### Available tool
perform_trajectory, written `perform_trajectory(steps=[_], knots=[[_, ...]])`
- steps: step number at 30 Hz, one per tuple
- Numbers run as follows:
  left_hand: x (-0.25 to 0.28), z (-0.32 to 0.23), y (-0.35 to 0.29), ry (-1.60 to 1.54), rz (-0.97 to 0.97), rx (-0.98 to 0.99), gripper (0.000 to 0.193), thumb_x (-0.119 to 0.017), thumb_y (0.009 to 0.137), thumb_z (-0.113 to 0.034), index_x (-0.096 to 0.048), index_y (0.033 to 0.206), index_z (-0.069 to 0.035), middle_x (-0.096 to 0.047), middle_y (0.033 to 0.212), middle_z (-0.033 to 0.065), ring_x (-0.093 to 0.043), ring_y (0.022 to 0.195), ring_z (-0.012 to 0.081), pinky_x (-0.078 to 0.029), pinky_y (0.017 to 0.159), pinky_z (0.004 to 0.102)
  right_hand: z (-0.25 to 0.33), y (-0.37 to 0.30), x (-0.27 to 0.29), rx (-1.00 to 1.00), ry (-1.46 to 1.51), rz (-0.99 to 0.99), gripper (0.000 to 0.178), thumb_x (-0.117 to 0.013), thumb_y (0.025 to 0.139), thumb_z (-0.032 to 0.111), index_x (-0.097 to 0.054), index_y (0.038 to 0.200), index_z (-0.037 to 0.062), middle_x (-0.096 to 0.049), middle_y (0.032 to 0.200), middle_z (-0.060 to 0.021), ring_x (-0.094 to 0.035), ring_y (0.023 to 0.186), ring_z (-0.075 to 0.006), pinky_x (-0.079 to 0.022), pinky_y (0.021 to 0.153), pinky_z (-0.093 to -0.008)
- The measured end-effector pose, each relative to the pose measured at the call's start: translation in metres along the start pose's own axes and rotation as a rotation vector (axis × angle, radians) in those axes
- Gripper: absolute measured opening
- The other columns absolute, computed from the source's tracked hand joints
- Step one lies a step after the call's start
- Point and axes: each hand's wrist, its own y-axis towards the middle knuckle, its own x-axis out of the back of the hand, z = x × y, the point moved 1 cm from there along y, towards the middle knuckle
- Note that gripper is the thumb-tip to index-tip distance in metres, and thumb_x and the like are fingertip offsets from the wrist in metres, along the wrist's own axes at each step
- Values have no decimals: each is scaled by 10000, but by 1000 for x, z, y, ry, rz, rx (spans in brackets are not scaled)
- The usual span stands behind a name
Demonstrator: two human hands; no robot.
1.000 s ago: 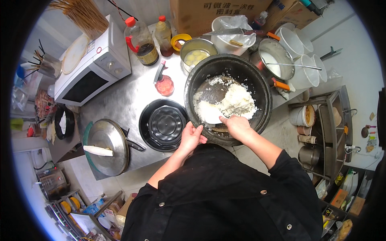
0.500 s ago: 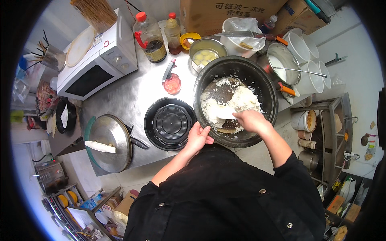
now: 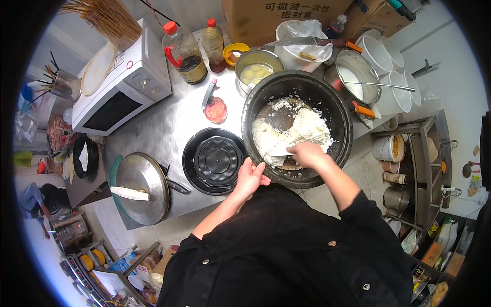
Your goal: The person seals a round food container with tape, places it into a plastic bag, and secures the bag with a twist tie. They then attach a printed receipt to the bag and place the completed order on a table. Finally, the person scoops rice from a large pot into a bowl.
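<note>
A big black round pot (image 3: 341, 102) stands at the counter's right part, tilted a little toward me. White cooked rice (image 3: 311, 125) lies in it, heaped to the right and near side, with loose grains on the wall. My right hand (image 3: 309, 155) is closed on a white rice paddle (image 3: 280, 149), whose blade is in the rice near the pot's near side. With its fingers at the pot's near-left rim, my left hand (image 3: 250, 179) grips the edge. Just left of the pot sits an empty black plastic bowl (image 3: 215, 159).
Behind the pot are a metal pot with eggs (image 3: 254, 74), a white tub (image 3: 302, 61) with a knife (image 3: 307, 42) across it, and a steel pot (image 3: 369, 84). A spray bottle (image 3: 215, 110), sauce bottle (image 3: 190, 69), microwave (image 3: 115, 107) and lidded pan (image 3: 146, 179) stand leftward.
My right hand and the paddle have moved slightly left and nearer through the rice. My left hand stays at the rim. Blue and dark clothing now shows at the far left edge.
</note>
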Motion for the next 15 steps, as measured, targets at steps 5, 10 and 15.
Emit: perform_trajectory(steps=[5,10,15], knots=[[1,2,1,9,-4,3,218,-475,914,-109,-396,1083,4,-568,810,105,-582,512,148,-498,437,227,-6,-16,2,81,-25,-176,329,-516,796,111,-607,1109,156,-641,921,-131,-619,849,-285,-490,717,-394],[1,3,-2,38,-24,7,212,-472,915,-107,-409,1085,4,-595,812,105,-580,517,136,-502,445,218,16,35,-31,107,-119,-69,282,-404,868,131,-606,1056,78,-642,899,-160,-629,838,-297,-500,691,-395],[0,0,-1,58,-27,-13,202,-473,916,-115,-419,1069,5,-593,807,103,-577,514,138,-499,446,219,20,50,-7,87,36,-51,275,-421,879,177,-616,1035,61,-630,988,-161,-615,909,-293,-480,793,-398]])
